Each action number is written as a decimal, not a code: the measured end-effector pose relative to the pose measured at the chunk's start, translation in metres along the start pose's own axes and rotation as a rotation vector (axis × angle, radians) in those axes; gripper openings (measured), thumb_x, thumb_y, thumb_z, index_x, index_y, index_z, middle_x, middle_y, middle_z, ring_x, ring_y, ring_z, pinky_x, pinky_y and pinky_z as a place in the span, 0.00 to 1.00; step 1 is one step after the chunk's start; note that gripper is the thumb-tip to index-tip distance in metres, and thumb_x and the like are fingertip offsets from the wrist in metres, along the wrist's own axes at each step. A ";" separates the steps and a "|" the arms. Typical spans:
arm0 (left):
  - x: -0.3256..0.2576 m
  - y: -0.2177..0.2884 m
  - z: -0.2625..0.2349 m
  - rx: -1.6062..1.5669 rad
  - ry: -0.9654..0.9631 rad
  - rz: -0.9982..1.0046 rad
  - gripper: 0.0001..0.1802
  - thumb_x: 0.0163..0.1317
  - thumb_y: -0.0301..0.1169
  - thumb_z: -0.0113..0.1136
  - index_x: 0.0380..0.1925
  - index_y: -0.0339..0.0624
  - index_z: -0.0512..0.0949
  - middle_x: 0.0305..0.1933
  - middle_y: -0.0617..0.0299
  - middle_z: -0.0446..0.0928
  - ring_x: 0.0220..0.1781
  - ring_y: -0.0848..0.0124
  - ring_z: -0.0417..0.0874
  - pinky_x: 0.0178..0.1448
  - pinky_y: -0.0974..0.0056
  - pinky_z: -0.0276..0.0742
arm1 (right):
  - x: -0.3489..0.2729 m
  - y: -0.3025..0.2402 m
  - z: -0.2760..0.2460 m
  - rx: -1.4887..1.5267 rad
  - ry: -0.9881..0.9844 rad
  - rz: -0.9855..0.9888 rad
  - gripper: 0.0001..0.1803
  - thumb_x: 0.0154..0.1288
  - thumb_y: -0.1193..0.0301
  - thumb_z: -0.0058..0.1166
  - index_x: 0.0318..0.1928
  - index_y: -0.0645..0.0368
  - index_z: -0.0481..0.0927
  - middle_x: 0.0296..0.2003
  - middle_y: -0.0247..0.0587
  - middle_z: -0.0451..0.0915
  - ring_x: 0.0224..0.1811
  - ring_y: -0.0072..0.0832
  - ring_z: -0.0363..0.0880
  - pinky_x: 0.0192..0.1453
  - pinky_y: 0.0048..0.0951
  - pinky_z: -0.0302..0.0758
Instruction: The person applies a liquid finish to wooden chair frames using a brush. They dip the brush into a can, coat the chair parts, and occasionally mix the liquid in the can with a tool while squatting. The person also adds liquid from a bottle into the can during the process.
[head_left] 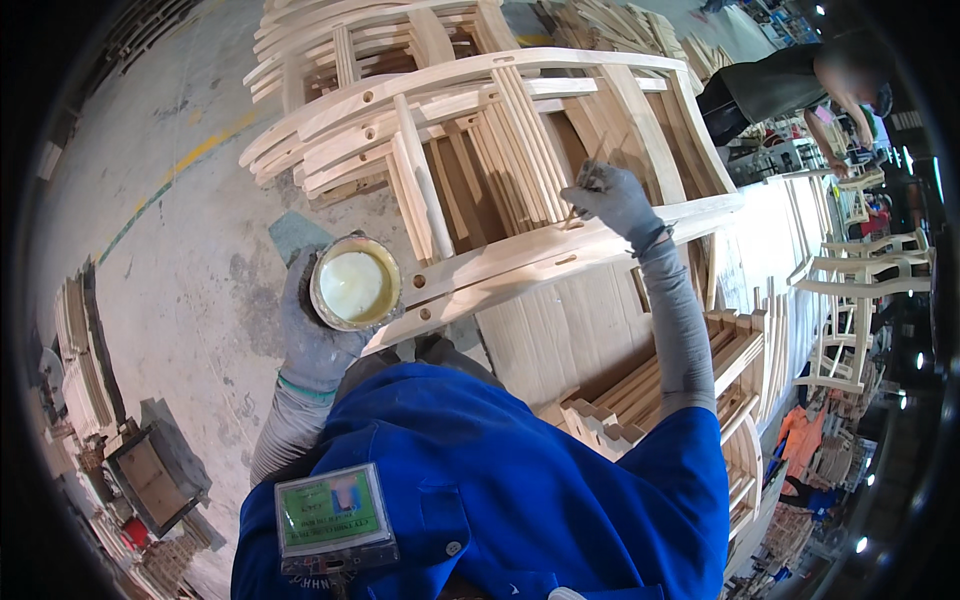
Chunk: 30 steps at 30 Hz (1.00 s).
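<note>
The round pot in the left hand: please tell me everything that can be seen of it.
The round pot is a small open container with a worn, stained metal-looking rim. It is nearly full of a pale, creamy yellow-white liquid, smooth on top. It has no lid on. It is held about upright, its mouth toward the camera. The gloved left hand cups it from below and from its left side. It sits close beside the curved rail of a bare wooden chair frame; whether they touch I cannot tell.
</note>
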<state>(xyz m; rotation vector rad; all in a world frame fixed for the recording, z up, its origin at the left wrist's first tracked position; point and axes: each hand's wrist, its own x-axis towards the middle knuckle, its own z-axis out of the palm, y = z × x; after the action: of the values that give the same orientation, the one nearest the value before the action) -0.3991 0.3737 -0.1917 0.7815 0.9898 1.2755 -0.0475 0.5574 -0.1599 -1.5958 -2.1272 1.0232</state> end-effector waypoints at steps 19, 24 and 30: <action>0.019 0.021 0.047 -0.312 -0.010 0.083 0.18 0.63 0.32 0.49 0.51 0.39 0.66 0.51 0.54 0.73 0.54 0.64 0.77 0.57 0.60 0.77 | -0.089 -0.124 0.013 0.898 0.022 -0.444 0.07 0.54 0.76 0.62 0.35 0.61 0.79 0.33 0.41 0.82 0.39 0.31 0.82 0.44 0.29 0.80; 0.010 0.023 0.055 -0.343 -0.103 0.272 0.17 0.67 0.37 0.45 0.52 0.41 0.67 0.50 0.54 0.74 0.55 0.65 0.76 0.58 0.60 0.76 | -0.092 -0.147 0.037 0.418 0.054 -0.419 0.08 0.53 0.74 0.64 0.34 0.63 0.80 0.33 0.40 0.83 0.36 0.27 0.82 0.40 0.24 0.79; 0.006 0.017 0.054 0.118 -0.009 0.575 0.19 0.68 0.39 0.43 0.53 0.41 0.67 0.51 0.55 0.74 0.55 0.65 0.76 0.58 0.60 0.76 | -0.083 -0.141 0.060 0.680 -0.007 -0.328 0.06 0.53 0.80 0.60 0.34 0.64 0.79 0.35 0.45 0.82 0.36 0.29 0.82 0.40 0.25 0.80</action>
<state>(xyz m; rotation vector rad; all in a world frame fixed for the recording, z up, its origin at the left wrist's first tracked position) -0.3567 0.3851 -0.1559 1.2185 0.8658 1.7081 -0.1559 0.4406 -0.0907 -0.8891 -1.6846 1.4194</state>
